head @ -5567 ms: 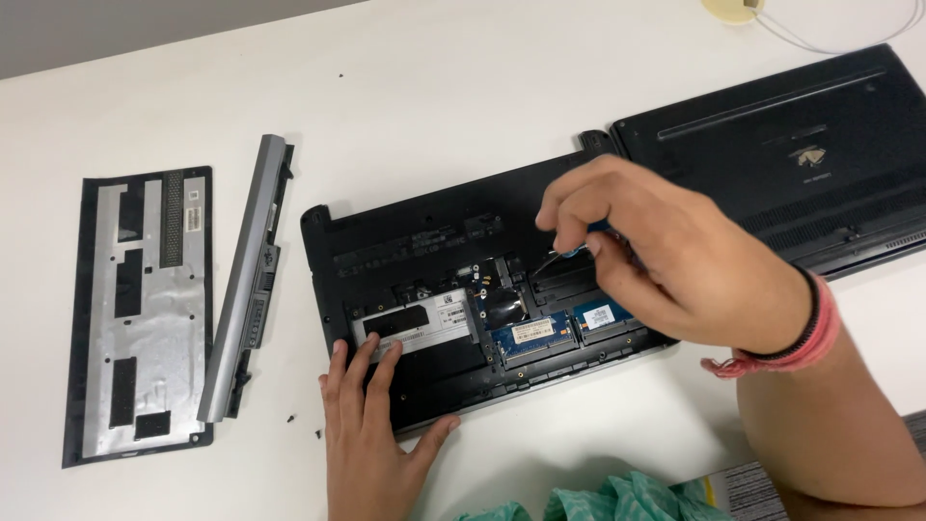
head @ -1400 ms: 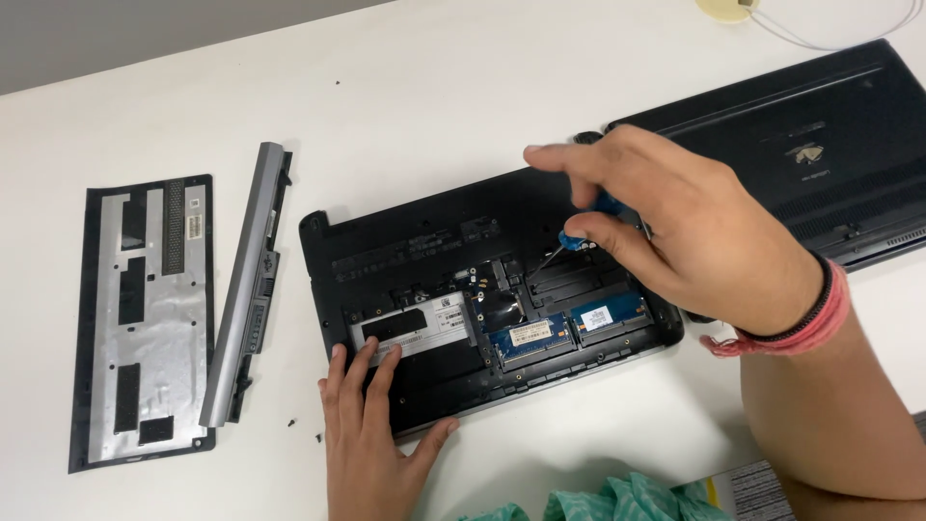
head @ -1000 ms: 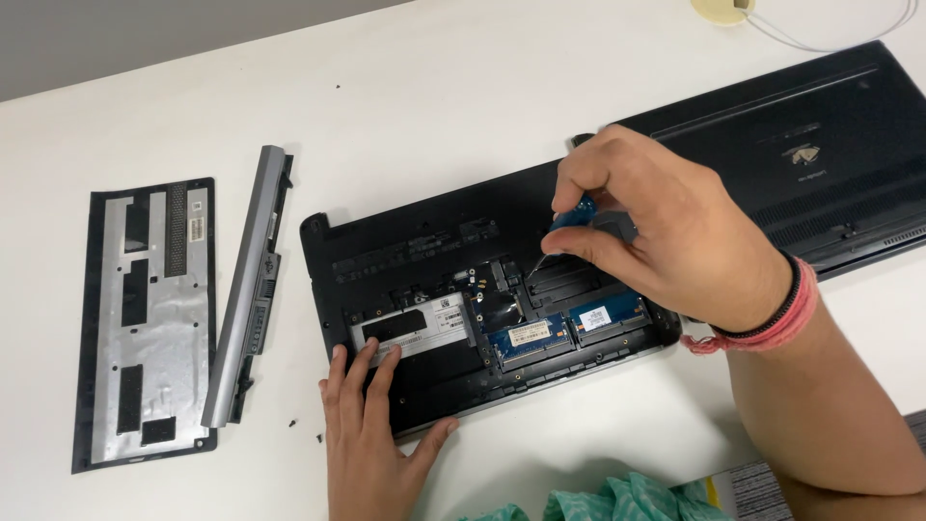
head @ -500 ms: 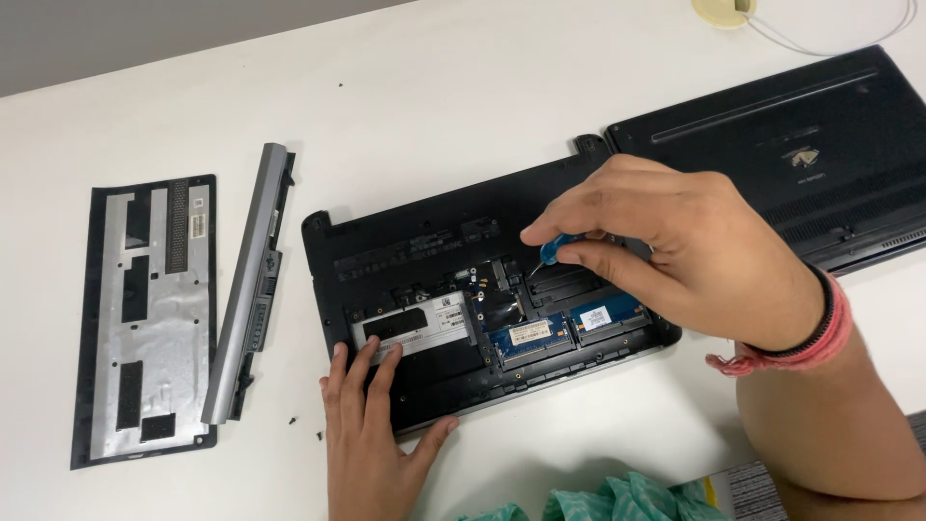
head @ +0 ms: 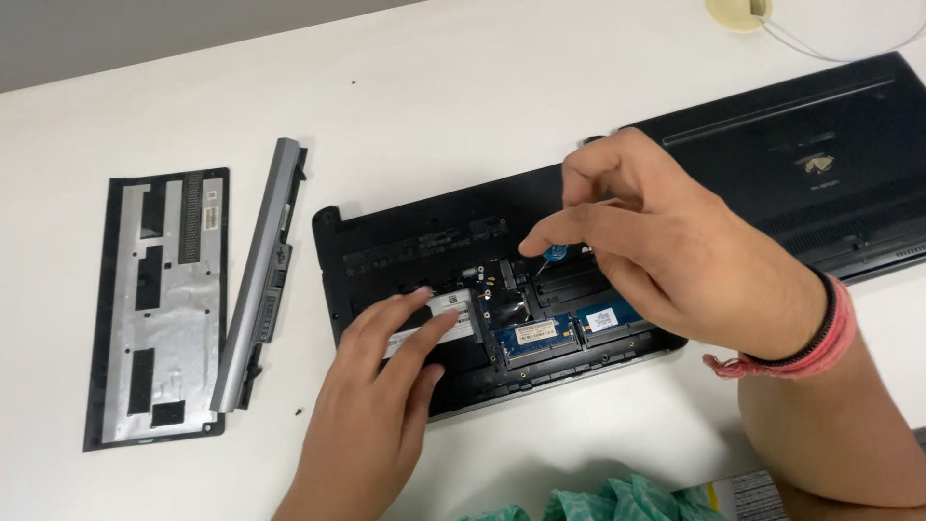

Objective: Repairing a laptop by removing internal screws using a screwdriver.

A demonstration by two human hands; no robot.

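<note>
- A small screwdriver with a blue handle stands nearly upright over the opened underside of a black laptop, its tip lost in the bay beside the blue memory boards.
- The right hand comes in from the right and pinches the screwdriver's handle between thumb and fingertips; the tool lies at the left end of that grip, pointing down and slightly toward the person.
- The left hand lies flat, fingers spread, on the silver drive in the laptop's near-left bay, just left of the tool; the right hand is the nearer of the two to the screwdriver.
- The laptop's long axis runs left to right, tilted a little up toward the right.
- Left of it lie a long grey battery and, beyond that, a removed cover panel, both lengthwise away from the person.
- A second black laptop sits at upper right.
- Everything rests on a white desk; green cloth shows at the near edge.
</note>
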